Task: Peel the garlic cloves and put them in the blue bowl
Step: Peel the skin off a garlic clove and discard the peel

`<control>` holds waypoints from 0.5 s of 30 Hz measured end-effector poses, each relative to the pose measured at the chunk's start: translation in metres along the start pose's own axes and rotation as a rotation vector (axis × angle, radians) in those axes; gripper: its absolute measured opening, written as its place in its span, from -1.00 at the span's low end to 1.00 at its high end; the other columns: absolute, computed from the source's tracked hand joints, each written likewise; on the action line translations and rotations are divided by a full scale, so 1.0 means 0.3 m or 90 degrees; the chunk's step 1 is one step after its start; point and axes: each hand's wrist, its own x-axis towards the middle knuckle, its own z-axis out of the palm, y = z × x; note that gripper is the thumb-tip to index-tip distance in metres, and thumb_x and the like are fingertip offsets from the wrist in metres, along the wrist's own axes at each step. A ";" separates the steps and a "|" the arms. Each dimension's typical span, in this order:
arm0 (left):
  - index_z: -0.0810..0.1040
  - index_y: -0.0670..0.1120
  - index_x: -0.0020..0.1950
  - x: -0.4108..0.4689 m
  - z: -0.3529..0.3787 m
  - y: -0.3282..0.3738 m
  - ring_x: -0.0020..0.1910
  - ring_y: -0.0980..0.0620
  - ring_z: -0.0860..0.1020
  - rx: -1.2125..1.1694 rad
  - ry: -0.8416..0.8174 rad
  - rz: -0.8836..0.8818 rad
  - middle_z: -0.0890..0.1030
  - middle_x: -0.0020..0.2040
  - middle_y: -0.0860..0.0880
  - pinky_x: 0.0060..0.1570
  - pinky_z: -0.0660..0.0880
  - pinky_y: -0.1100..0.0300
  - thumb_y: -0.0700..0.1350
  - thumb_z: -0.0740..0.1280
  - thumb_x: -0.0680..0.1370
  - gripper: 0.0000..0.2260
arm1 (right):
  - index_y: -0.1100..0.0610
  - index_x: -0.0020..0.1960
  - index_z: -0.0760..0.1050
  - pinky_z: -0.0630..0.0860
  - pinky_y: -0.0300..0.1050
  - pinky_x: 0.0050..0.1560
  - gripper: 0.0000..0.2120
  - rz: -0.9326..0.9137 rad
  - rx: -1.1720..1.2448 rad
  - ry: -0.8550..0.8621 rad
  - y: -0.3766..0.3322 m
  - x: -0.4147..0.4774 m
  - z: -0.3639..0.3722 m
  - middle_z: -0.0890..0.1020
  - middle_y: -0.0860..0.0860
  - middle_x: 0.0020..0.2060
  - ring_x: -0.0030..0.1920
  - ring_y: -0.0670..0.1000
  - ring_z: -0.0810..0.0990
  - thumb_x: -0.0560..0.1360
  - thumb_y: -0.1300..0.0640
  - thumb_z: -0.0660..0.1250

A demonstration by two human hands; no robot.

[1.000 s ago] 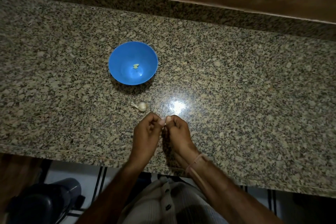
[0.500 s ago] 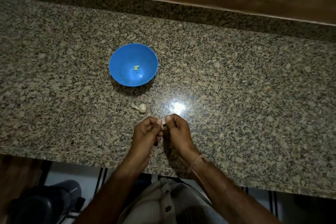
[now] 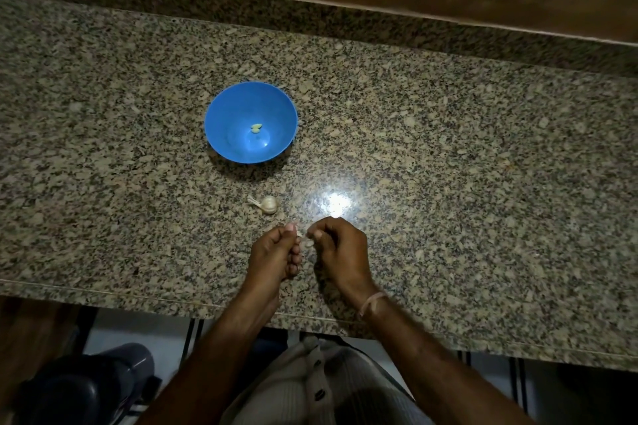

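Pinching with curled fingers, the person's left hand and right hand are meeting low over the near part of the speckled brown-and-grey granite countertop. Between their thumb tips a small pale garlic clove is showing only as a sliver. Most of it is hiding behind the fingers, so whether its skin is on or partly off is impossible to tell. Both hands are gripping that clove, fingers folded in toward the palms. A small whitish garlic bulb with a short stalk is lying on the stone just beyond the left hand, apart from it, between the hands and the round blue plastic bowl. The bowl is standing farther back, and a tiny yellowish peeled piece of garlic is resting near its bottom, too small to make out in detail. A bright glare is washing out the stone just beyond the right hand. A thin pale band is circling the right wrist. Below the counter, a dark rounded object is being cut off by the lower left edge, its nature unclear.
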 end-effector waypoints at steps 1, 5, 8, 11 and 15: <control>0.55 -0.11 -0.11 0.001 0.000 -0.002 -0.41 0.10 0.39 0.006 0.007 0.003 0.48 -0.35 0.01 -0.37 0.32 0.19 0.00 0.29 0.71 -0.73 | 0.04 0.00 0.70 0.60 -0.08 0.04 -0.81 -0.019 -0.018 -0.002 0.002 -0.005 -0.002 0.71 -0.11 -0.09 -0.02 -0.13 0.65 0.59 0.28 0.35; 0.61 -0.27 -0.02 0.007 -0.005 -0.019 -0.39 0.10 0.39 0.013 0.019 0.016 0.51 -0.32 -0.04 -0.38 0.30 0.19 0.03 0.33 0.68 -0.66 | 0.07 0.17 0.70 0.64 -0.06 0.13 -0.81 -0.043 0.098 -0.067 -0.034 -0.025 -0.026 0.75 -0.10 0.02 0.07 -0.08 0.70 0.56 0.21 0.46; 0.62 -0.22 -0.03 0.006 -0.009 -0.022 -0.39 0.11 0.40 -0.012 -0.002 0.011 0.51 -0.34 -0.01 -0.37 0.30 0.18 0.03 0.34 0.68 -0.68 | 0.13 0.03 0.72 0.67 -0.09 0.02 -0.90 -0.036 0.147 -0.068 -0.062 -0.029 -0.036 0.76 -0.05 -0.11 -0.05 -0.04 0.73 0.54 0.25 0.50; 0.62 -0.12 -0.07 0.002 -0.014 -0.017 -0.39 0.13 0.40 -0.015 -0.014 0.023 0.50 -0.36 0.02 -0.36 0.31 0.18 0.03 0.34 0.67 -0.75 | 0.16 -0.03 0.73 0.67 -0.13 -0.01 -0.95 -0.026 0.167 -0.069 -0.067 -0.022 -0.040 0.76 -0.04 -0.18 -0.10 -0.04 0.75 0.54 0.26 0.50; 0.64 -0.16 0.00 -0.001 -0.019 -0.020 -0.35 0.13 0.41 0.014 -0.024 0.056 0.50 -0.34 0.02 -0.35 0.33 0.20 0.01 0.33 0.68 -0.75 | 0.14 -0.04 0.73 0.68 -0.04 0.01 -0.96 0.004 0.181 -0.080 -0.061 -0.017 -0.039 0.76 -0.02 -0.20 -0.11 -0.01 0.75 0.55 0.23 0.49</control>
